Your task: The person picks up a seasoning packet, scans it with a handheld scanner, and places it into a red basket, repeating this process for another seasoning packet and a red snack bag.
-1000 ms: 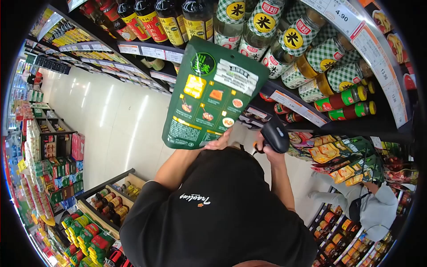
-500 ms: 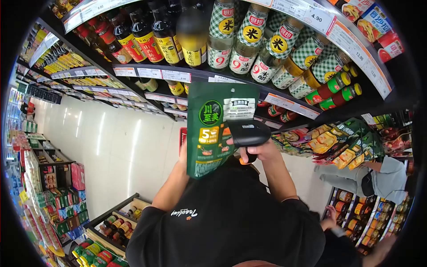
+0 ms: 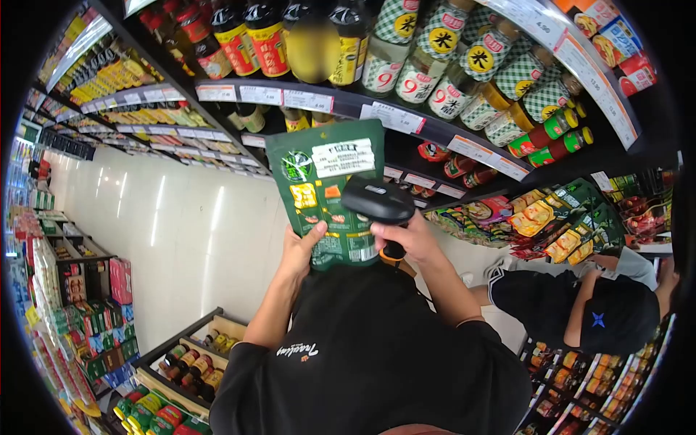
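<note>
A green printed pouch is held up in front of the chest, its text side facing the camera. My left hand grips its lower left edge, thumb on the front. A black handheld scanner with an orange part is in my right hand, fingers wrapped round its handle. The scanner head overlaps the right part of the pouch in view. Near the pouch's bottom edge a barcode shows, just left of my right hand.
Ahead, a shelf carries dark sauce bottles and checkered-label bottles. Bagged goods hang at right, where a person in dark clothes bends. A wooden-sided display stands lower left, beyond it a pale floor.
The pouch has tilted and shifted left, showing my left thumb and its barcode. The scanner has moved left and slightly down. At right, a person in dark clothes has come further into view.
</note>
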A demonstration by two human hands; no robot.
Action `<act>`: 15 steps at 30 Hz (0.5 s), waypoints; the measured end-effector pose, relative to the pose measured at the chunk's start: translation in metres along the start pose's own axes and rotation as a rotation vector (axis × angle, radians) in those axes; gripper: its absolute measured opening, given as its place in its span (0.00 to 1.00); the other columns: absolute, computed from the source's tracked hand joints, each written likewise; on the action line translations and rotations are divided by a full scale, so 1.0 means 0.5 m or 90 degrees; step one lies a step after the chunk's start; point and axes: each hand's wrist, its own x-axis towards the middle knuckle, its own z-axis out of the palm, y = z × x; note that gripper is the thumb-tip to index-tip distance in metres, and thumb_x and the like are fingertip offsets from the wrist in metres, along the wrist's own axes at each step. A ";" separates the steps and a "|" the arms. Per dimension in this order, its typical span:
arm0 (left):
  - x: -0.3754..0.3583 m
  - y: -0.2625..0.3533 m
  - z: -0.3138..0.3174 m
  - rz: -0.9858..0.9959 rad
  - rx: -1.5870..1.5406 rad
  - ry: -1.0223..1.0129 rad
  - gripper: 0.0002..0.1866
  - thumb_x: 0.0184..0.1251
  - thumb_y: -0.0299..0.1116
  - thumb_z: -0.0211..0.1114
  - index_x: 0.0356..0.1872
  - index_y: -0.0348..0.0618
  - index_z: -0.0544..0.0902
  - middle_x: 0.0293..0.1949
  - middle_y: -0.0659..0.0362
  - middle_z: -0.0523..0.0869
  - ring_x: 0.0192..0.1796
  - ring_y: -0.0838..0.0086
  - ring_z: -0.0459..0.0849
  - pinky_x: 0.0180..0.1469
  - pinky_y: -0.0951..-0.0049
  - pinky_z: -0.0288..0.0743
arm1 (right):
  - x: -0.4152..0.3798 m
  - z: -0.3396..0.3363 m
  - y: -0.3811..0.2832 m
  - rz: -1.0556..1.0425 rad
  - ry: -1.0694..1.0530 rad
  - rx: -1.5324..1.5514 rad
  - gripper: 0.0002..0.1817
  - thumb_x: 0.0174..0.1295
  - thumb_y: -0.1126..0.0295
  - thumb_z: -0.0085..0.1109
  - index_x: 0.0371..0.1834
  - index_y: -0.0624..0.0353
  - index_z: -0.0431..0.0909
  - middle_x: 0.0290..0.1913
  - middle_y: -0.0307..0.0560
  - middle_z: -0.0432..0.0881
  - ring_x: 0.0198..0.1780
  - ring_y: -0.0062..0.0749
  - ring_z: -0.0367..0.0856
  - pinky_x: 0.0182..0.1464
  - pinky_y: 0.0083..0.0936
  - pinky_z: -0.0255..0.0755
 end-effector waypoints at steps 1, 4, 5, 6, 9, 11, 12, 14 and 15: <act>0.000 -0.003 -0.010 0.037 -0.004 0.045 0.19 0.63 0.30 0.68 0.52 0.37 0.76 0.47 0.56 0.84 0.48 0.73 0.83 0.52 0.69 0.78 | -0.004 0.006 -0.001 -0.030 0.032 -0.029 0.22 0.56 0.74 0.67 0.54 0.64 0.73 0.36 0.40 0.81 0.24 0.19 0.77 0.26 0.19 0.73; 0.001 0.012 -0.038 0.149 -0.013 0.150 0.16 0.64 0.32 0.67 0.49 0.39 0.75 0.46 0.56 0.82 0.47 0.72 0.81 0.51 0.69 0.78 | -0.028 -0.003 0.014 -0.115 0.132 -0.108 0.13 0.56 0.74 0.66 0.45 0.63 0.80 0.34 0.39 0.82 0.25 0.16 0.76 0.28 0.17 0.72; -0.009 0.034 -0.030 0.160 -0.031 0.168 0.15 0.64 0.32 0.67 0.47 0.40 0.75 0.46 0.56 0.81 0.48 0.72 0.81 0.52 0.68 0.78 | -0.038 -0.011 0.022 -0.121 0.154 -0.113 0.12 0.57 0.73 0.66 0.43 0.63 0.81 0.33 0.39 0.82 0.26 0.15 0.76 0.28 0.16 0.72; -0.006 0.029 -0.056 0.176 -0.046 0.190 0.15 0.65 0.32 0.66 0.49 0.40 0.74 0.47 0.55 0.81 0.48 0.71 0.81 0.52 0.67 0.78 | -0.050 -0.018 0.026 -0.093 0.157 -0.108 0.12 0.57 0.73 0.66 0.44 0.63 0.80 0.34 0.39 0.83 0.26 0.16 0.76 0.29 0.18 0.72; -0.004 0.045 -0.064 0.212 -0.156 0.250 0.17 0.67 0.32 0.64 0.53 0.40 0.72 0.51 0.55 0.80 0.50 0.67 0.82 0.53 0.62 0.79 | -0.088 -0.042 0.060 -0.050 0.155 -0.203 0.15 0.56 0.71 0.66 0.46 0.63 0.79 0.36 0.41 0.84 0.28 0.20 0.77 0.31 0.23 0.73; -0.003 0.053 -0.078 0.081 -0.285 0.290 0.17 0.70 0.39 0.60 0.56 0.44 0.73 0.53 0.55 0.81 0.52 0.64 0.83 0.53 0.59 0.79 | -0.117 -0.066 0.109 -0.074 0.140 -0.424 0.18 0.55 0.70 0.67 0.48 0.64 0.77 0.37 0.45 0.85 0.28 0.25 0.78 0.33 0.28 0.73; -0.001 0.060 -0.093 -0.018 -0.345 0.304 0.17 0.71 0.41 0.58 0.56 0.45 0.74 0.52 0.55 0.82 0.51 0.64 0.84 0.53 0.58 0.79 | -0.131 -0.050 0.099 -0.113 0.170 -0.615 0.22 0.49 0.67 0.69 0.46 0.63 0.76 0.33 0.52 0.84 0.29 0.39 0.81 0.35 0.36 0.73; 0.005 0.055 -0.122 -0.166 -0.468 0.363 0.17 0.73 0.44 0.54 0.55 0.46 0.76 0.48 0.58 0.85 0.50 0.63 0.85 0.53 0.56 0.79 | -0.154 -0.038 0.104 -0.045 0.145 -0.808 0.22 0.46 0.66 0.69 0.44 0.63 0.76 0.31 0.55 0.82 0.31 0.47 0.81 0.35 0.38 0.73; -0.002 0.040 -0.120 -0.161 -0.428 0.397 0.18 0.73 0.44 0.55 0.55 0.46 0.76 0.49 0.57 0.85 0.50 0.63 0.84 0.53 0.56 0.79 | -0.160 -0.034 0.105 -0.013 0.131 -0.903 0.23 0.44 0.66 0.69 0.43 0.63 0.75 0.31 0.57 0.82 0.32 0.52 0.81 0.36 0.40 0.73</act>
